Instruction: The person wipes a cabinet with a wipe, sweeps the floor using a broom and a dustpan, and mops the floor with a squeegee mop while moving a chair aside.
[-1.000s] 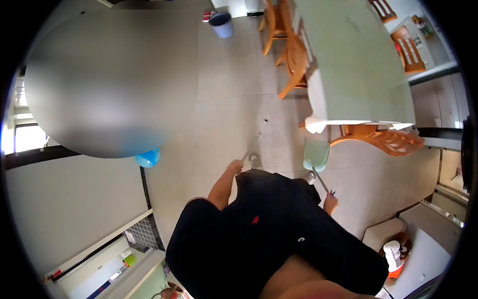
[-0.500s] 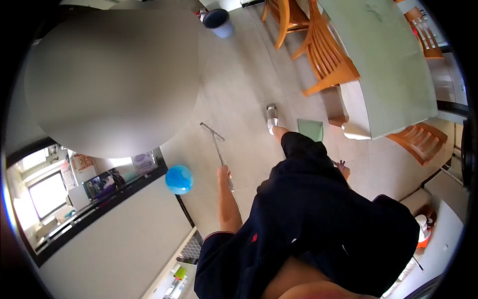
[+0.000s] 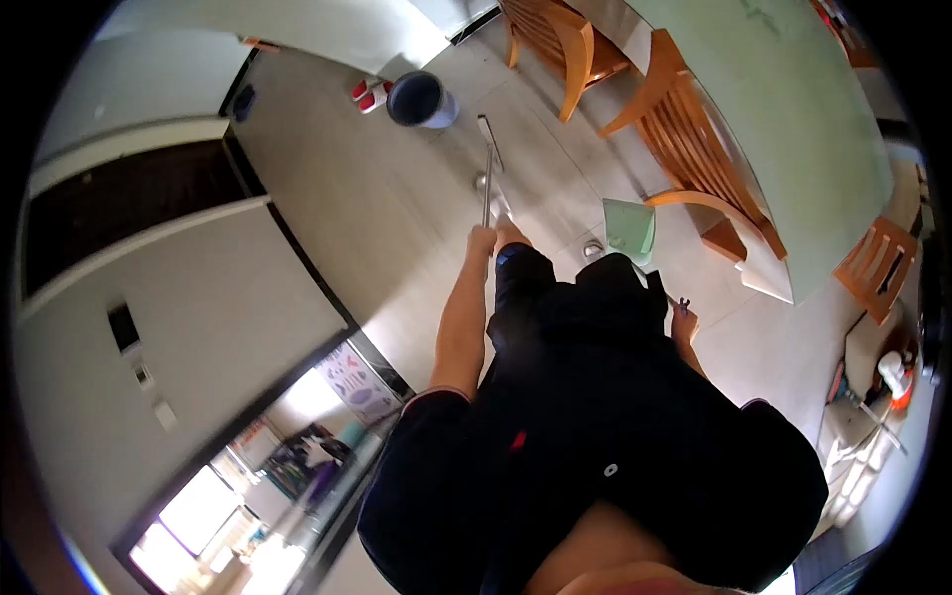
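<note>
My left hand is closed around the metal handle of a floor squeegee. Its flat head rests on the tiles ahead of me, just below and right of a bucket. On the other side, my right hand grips the handle of a green dustpan. The pan lies low by the floor, close to my right foot and left of a wooden chair. My body hides part of the dustpan's handle. Both arms hang apart at my sides.
A green-topped table stands at the right with wooden chairs around it. Red and white shoes lie beside the bucket. A pale wall runs along the left, with a dark door beyond.
The squeegee has swung from the left to straight ahead, near the bucket. The bucket looks closer, and the blue ball has left the view. Both hands keep their grips.
</note>
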{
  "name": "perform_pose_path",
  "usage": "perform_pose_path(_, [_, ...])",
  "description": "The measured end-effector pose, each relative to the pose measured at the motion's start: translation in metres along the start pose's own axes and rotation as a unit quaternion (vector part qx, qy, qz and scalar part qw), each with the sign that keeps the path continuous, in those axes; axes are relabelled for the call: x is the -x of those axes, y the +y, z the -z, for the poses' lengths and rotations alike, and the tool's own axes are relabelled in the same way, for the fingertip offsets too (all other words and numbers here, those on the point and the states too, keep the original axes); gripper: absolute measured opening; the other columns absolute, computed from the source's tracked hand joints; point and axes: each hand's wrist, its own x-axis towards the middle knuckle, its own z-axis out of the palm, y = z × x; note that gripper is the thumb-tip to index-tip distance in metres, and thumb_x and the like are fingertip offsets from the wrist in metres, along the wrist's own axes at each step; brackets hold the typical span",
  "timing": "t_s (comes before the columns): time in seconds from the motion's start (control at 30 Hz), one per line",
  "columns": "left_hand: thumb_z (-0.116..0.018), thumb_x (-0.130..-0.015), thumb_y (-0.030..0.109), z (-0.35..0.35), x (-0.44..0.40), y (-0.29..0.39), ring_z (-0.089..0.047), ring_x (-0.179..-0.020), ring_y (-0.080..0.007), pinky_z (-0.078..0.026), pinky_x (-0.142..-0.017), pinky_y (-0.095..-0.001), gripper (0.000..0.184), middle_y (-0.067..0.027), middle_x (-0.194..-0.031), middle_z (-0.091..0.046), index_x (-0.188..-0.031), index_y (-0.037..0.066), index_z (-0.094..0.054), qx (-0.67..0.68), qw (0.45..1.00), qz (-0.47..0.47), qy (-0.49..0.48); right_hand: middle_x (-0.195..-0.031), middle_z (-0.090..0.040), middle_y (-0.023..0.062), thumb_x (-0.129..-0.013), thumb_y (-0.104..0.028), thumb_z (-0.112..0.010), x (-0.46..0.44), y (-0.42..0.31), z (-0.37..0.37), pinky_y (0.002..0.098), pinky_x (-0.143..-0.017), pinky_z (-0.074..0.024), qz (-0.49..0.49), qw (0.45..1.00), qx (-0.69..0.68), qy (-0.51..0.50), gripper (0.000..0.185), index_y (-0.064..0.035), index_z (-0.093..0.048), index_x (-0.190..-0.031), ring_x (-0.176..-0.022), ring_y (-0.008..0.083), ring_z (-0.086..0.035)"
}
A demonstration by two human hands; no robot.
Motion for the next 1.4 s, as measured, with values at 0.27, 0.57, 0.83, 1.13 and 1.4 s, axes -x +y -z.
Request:
perform_pose_path(0.27, [-0.054,-0.074,0.014,0.156,-0.251,0.121,-0.063,-0.052,-0.0261,-0.050,-0.050,-0.0380,0.020,-0.0166,-0.061,-0.062,-0.071,-0.004,-0.063,-0.071,0.983,-0.161,0.053,-0.079,-0.061,0.0247,-0.093,-0.038,-0.042,0.069,-0.146,-0.100,0.0517,-0.064,-0.0443,-0.041,0.995,0.084,0.021,0.046,0.0009,-0.065,-0.083,-0.074,0.0420,-0.061])
perform_pose_path(0.57, [-0.059,-0.081,0.020,0.276,-0.317,0.276,-0.059,-0.106,-0.0284,-0.052,-0.083,-0.0387,0.030,-0.0149,-0.113,-0.061,-0.106,0.005,-0.064,-0.250,0.963,-0.080,0.055,-0.071,-0.061,0.0215,-0.084,-0.043,-0.056,0.118,-0.257,-0.184,0.0469,-0.060,-0.0441,-0.198,0.979,0.008,0.040,0.043,-0.0005,-0.065,-0.081,-0.066,0.0367,-0.061])
perform_pose_path(0.83, [-0.060,-0.080,0.022,0.216,-0.289,0.256,-0.061,-0.103,-0.0250,-0.052,-0.081,-0.0315,0.032,-0.0133,-0.113,-0.061,-0.107,0.005,-0.064,-0.446,0.881,-0.160,-0.004,-0.073,-0.063,0.0187,-0.085,-0.043,-0.056,0.145,-0.270,-0.206,0.0467,-0.061,-0.0458,-0.176,0.984,0.037,-0.015,0.041,-0.0029,-0.064,-0.082,-0.069,0.0363,-0.062])
perform_pose_path(1.13, [-0.052,-0.083,0.018,0.159,-0.224,0.158,-0.061,-0.100,-0.0278,-0.049,-0.085,-0.0340,0.035,-0.0187,-0.108,-0.061,-0.110,-0.003,-0.057,-0.392,0.898,-0.198,-0.033,-0.085,-0.064,0.0197,-0.085,-0.043,-0.052,0.162,-0.202,-0.245,0.0508,-0.068,-0.0484,-0.181,0.980,0.065,-0.042,0.040,-0.0064,-0.065,-0.094,-0.079,0.0409,-0.061])
perform_pose_path(1.4, [-0.049,-0.082,0.016,0.147,-0.166,0.098,-0.059,-0.102,-0.0329,-0.050,-0.082,-0.0393,0.030,-0.0238,-0.109,-0.059,-0.101,-0.005,-0.060,-0.390,0.882,-0.252,-0.078,-0.082,-0.065,0.0176,-0.083,-0.042,-0.058,0.134,-0.182,-0.223,0.0480,-0.066,-0.0495,-0.166,0.983,0.078,0.001,0.037,-0.0066,-0.067,-0.088,-0.077,0.0372,-0.063])
